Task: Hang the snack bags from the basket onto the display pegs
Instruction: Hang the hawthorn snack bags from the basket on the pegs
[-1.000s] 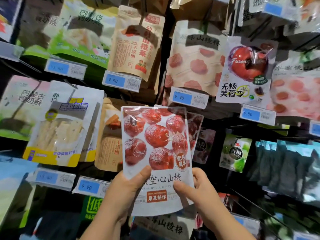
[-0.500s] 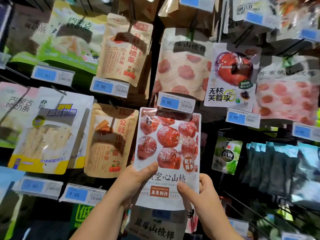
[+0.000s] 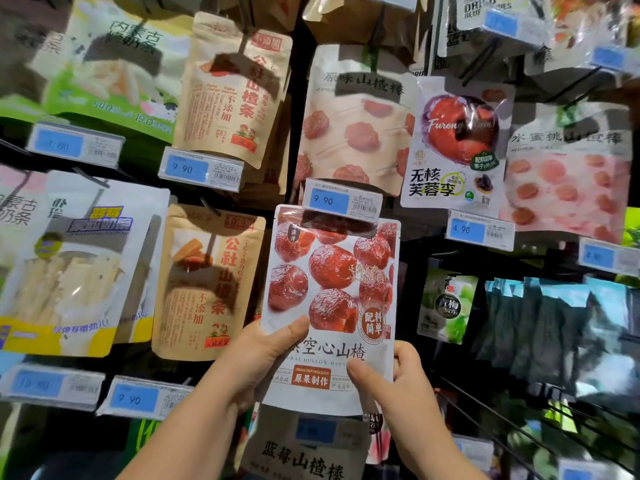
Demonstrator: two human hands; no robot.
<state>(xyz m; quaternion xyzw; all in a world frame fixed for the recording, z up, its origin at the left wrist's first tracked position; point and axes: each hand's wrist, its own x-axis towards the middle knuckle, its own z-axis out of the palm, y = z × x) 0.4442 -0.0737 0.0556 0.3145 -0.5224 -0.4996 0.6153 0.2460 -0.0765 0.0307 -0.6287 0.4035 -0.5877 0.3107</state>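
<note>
Hawthorn bag (image 3: 329,289) in both hands (image 3: 263,355)

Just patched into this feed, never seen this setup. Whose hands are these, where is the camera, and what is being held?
No robot here: these are a person's bare hands, filmed by one wide-angle camera worn on that person's head, facing a shop display. The left hand and right hand both grip the lower part of a white hawthorn bag. Its top reaches up behind a 9.90 price tag. A brown bag hangs just to its left, and other snack bags hang all round. The basket is out of view.
</note>
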